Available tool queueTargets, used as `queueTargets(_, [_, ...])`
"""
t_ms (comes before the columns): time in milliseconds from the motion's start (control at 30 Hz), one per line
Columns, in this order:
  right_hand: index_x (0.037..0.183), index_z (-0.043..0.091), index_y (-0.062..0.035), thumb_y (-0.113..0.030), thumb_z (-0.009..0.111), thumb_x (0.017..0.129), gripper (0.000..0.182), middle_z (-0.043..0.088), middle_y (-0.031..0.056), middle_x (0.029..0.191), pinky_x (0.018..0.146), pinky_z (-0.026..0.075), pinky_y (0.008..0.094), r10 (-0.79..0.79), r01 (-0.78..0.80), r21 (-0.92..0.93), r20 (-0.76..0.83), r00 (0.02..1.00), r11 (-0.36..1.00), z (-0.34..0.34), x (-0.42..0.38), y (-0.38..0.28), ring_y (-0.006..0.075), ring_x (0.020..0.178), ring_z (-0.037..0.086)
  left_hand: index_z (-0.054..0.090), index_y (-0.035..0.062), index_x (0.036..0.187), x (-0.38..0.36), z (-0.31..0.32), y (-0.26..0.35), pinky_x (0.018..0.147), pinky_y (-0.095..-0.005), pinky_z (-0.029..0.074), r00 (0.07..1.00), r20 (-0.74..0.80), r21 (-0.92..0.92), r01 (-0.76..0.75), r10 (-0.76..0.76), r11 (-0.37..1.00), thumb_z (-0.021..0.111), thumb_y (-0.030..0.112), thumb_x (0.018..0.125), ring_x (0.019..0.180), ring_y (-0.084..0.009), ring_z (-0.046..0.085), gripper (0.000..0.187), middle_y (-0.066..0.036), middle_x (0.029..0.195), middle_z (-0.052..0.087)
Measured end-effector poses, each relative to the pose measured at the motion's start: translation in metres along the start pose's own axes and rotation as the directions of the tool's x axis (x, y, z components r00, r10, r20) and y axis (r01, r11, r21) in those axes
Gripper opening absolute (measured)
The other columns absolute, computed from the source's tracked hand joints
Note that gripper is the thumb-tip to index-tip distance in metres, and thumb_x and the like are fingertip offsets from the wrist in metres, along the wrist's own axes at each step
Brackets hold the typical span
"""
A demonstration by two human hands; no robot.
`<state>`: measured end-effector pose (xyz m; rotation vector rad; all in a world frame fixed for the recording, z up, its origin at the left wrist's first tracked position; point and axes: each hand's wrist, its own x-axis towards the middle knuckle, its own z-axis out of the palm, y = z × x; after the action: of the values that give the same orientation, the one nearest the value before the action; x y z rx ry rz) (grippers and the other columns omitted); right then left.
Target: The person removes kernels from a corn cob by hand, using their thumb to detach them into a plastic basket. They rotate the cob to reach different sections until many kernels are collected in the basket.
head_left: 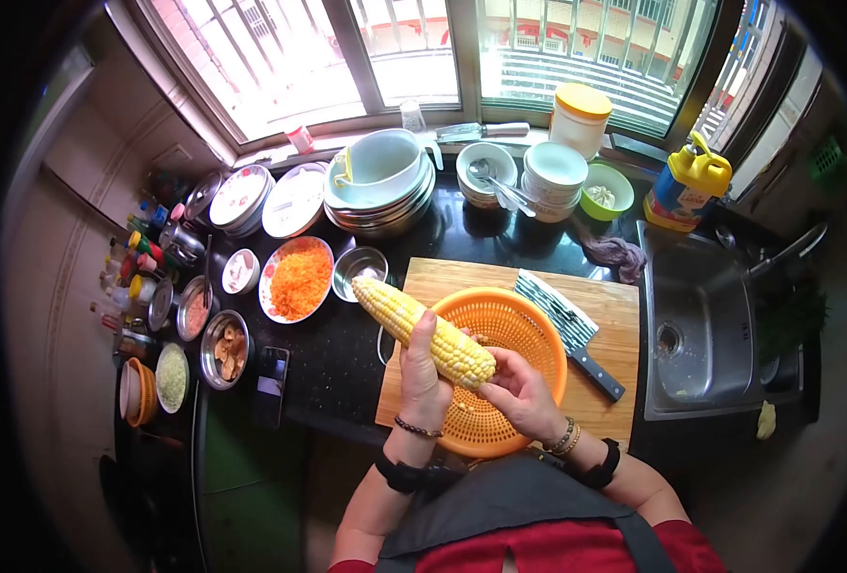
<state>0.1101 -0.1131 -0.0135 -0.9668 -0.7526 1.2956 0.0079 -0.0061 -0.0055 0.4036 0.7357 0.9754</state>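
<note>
Presently holding a corn cob above an orange colander, clasping the cob's middle with the left hand and touching its near end with the right hand; cannot tell if gripping. Working with a wooden cutting board under the colander, a cleaver right of it and shredded carrot left of it.

Left hand curled, thumb pointing far
Right hand kinda angled left just beside it, fingers all bent
</note>
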Motion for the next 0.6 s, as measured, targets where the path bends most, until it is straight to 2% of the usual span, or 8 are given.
queueTargets(233, [0.128, 0.036, 0.0024, 0.001, 0.051, 0.085, 0.045, 0.05, 0.0098, 0.118, 0.088, 0.045, 0.0256, 0.028, -0.028, -0.025, 0.002, 1.0, 0.999, 0.0, -0.001, 0.002, 0.0137, 0.102, 0.054, 0.045, 0.0025, 0.102, -0.002, -0.001, 0.0, 0.071, -0.0392, 0.053, 0.999, -0.019, 0.024, -0.03, 0.03, 0.999, 0.065, 0.033, 0.08, 0.076, -0.0244, 0.059, 0.043, -0.011, 0.083, 0.054])
queueTargets(333, [0.129, 0.035, 0.0022, 0.002, 0.05, 0.085, 0.046, 0.048, 0.01, 0.12, 0.088, 0.045, 0.0262, 0.023, -0.023, -0.021, 0.018, 1.0, 1.0, -0.004, 0.0, 0.007, 0.0143, 0.103, 0.054, 0.045, 0.0021, 0.101, -0.004, 0.0, 0.005, 0.071, -0.0388, 0.053, 1.0, -0.015, 0.014, 0.021, -0.021, 1.0, 0.066, 0.033, 0.079, 0.076, -0.0246, 0.059, 0.043, -0.012, 0.084, 0.053])
queueTargets(433, [0.13, 0.035, 0.0019, 0.001, 0.052, 0.086, 0.047, 0.048, 0.0094, 0.12, 0.088, 0.045, 0.0267, 0.034, -0.036, 0.033, 0.059, 0.998, 0.999, -0.002, 0.001, -0.002, 0.0147, 0.103, 0.054, 0.045, 0.0017, 0.101, -0.002, -0.001, 0.003, 0.071, -0.0386, 0.053, 0.999, -0.029, 0.021, -0.012, 0.013, 1.0, 0.066, 0.034, 0.078, 0.075, -0.0249, 0.058, 0.045, -0.012, 0.083, 0.053])
queueTargets(533, [0.13, 0.034, 0.0015, -0.001, 0.054, 0.086, 0.048, 0.048, 0.0091, 0.119, 0.087, 0.046, 0.0256, 0.055, -0.055, -0.01, 0.064, 0.996, 0.998, 0.0, 0.001, -0.008, 0.0151, 0.103, 0.055, 0.042, -0.0003, 0.105, 0.002, -0.002, 0.0, 0.066, -0.0367, 0.055, 0.996, -0.079, 0.0, -0.043, 0.043, 0.999, 0.063, 0.03, 0.082, 0.072, -0.0236, 0.06, 0.044, -0.015, 0.083, 0.054])
queueTargets(600, [0.131, 0.033, 0.001, -0.004, 0.056, 0.087, 0.05, 0.048, 0.01, 0.12, 0.088, 0.046, 0.0284, 0.089, -0.088, -0.015, 0.044, 0.995, 0.996, -0.003, 0.004, -0.002, 0.016, 0.106, 0.053, 0.044, 0.0, 0.103, 0.001, -0.002, -0.001, 0.07, -0.0379, 0.053, 0.998, -0.044, 0.036, -0.032, 0.033, 0.999, 0.065, 0.033, 0.079, 0.076, -0.0246, 0.058, 0.046, -0.014, 0.085, 0.053])
